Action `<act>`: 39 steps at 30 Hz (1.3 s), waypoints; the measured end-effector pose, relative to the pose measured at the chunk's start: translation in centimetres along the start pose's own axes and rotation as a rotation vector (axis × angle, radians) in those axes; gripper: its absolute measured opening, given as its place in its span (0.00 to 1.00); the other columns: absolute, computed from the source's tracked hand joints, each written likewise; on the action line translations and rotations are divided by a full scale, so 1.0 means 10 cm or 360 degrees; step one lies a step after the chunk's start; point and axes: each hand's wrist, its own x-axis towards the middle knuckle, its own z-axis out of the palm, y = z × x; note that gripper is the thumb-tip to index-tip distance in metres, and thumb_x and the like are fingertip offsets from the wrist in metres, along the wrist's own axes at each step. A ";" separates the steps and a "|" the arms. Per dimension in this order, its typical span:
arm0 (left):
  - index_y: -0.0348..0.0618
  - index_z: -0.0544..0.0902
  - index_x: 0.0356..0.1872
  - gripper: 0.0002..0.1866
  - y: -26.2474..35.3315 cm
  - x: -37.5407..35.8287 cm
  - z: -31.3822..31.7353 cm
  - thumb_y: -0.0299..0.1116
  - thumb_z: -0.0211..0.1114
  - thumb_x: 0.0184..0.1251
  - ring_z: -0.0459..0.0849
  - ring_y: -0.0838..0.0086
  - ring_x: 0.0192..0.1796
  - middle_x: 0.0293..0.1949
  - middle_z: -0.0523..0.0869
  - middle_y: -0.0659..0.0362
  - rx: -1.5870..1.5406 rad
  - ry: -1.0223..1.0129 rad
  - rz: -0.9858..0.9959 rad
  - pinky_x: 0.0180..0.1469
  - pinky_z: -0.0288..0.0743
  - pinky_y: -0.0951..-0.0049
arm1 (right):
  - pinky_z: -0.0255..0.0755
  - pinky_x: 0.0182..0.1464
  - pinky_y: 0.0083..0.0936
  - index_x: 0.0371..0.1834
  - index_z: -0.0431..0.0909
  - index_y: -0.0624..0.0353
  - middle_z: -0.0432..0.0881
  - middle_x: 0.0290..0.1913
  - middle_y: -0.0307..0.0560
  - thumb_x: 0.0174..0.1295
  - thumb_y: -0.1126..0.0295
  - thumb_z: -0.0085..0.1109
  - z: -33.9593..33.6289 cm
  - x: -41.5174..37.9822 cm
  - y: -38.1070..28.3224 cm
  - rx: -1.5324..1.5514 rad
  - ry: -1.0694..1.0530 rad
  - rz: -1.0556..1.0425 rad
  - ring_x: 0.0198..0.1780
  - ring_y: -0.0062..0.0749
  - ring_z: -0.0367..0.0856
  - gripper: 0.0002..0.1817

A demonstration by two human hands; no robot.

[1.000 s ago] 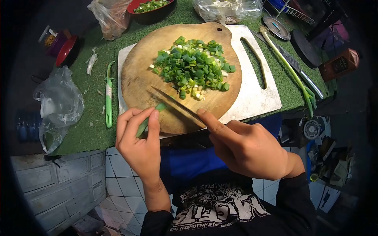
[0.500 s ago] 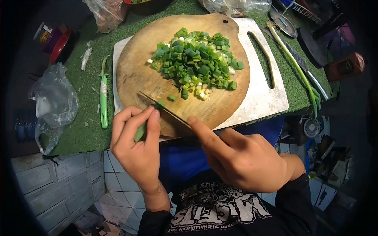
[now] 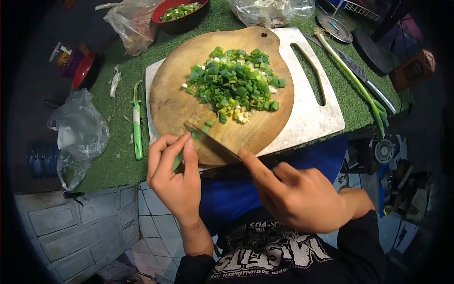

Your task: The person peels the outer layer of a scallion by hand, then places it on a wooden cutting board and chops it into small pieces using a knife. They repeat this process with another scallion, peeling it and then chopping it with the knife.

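Note:
My left hand (image 3: pixel 174 177) pinches a short green length of spring onion (image 3: pixel 178 161) at the near edge of a round wooden chopping board (image 3: pixel 165 97). In my right hand (image 3: pixel 298 196) is a knife (image 3: pixel 217 143), its handle hidden in the fist and the index finger along the top of the blade. The blade slants across the board beside my left fingertips. Small cut pieces (image 3: pixel 206 126) lie next to its tip. Farther back on the board is a heap of chopped spring onion (image 3: pixel 236 80).
Under the round board lies a white board (image 3: pixel 314 118). A green-handled tool (image 3: pixel 137 132) is to its left, a whole spring onion (image 3: pixel 350 73) and a large knife (image 3: pixel 378 97) to its right. Behind stand a red bowl (image 3: pixel 182 21) of chopped greens and plastic bags (image 3: pixel 135 28).
The view has shifted slightly, showing more of the red bowl. The blade has moved a little against the stalk, and another cut piece now lies separate beside its tip.

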 end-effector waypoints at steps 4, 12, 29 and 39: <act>0.31 0.88 0.40 0.08 -0.05 0.02 -0.09 0.18 0.70 0.59 0.81 0.70 0.41 0.39 0.81 0.56 -0.0111 -0.0114 -0.0065 0.46 0.76 0.72 | 0.73 0.17 0.38 0.74 0.61 0.67 0.75 0.21 0.52 0.62 0.70 0.60 0.03 0.06 0.05 0.0107 0.0064 0.0028 0.15 0.46 0.78 0.36; 0.31 0.88 0.40 0.09 -0.06 0.02 -0.08 0.16 0.71 0.58 0.79 0.71 0.46 0.45 0.79 0.54 -0.0244 -0.0064 -0.0175 0.52 0.74 0.73 | 0.73 0.17 0.38 0.74 0.62 0.68 0.75 0.21 0.51 0.61 0.70 0.61 0.05 0.07 -0.01 0.0208 0.0010 -0.0034 0.15 0.44 0.78 0.37; 0.31 0.88 0.39 0.06 -0.01 0.03 0.03 0.20 0.72 0.61 0.80 0.73 0.40 0.41 0.79 0.56 -0.0039 0.0076 -0.0108 0.45 0.76 0.73 | 0.77 0.20 0.39 0.72 0.62 0.73 0.80 0.24 0.58 0.51 0.71 0.61 0.06 0.17 -0.06 0.0054 -0.0038 0.0031 0.19 0.47 0.83 0.41; 0.33 0.88 0.37 0.05 -0.05 0.02 0.00 0.22 0.72 0.61 0.80 0.71 0.38 0.37 0.81 0.56 -0.0024 0.0035 -0.0045 0.43 0.75 0.72 | 0.80 0.21 0.38 0.68 0.63 0.80 0.80 0.23 0.60 0.53 0.74 0.58 0.18 0.31 -0.20 -0.0057 0.0062 0.0055 0.21 0.48 0.85 0.37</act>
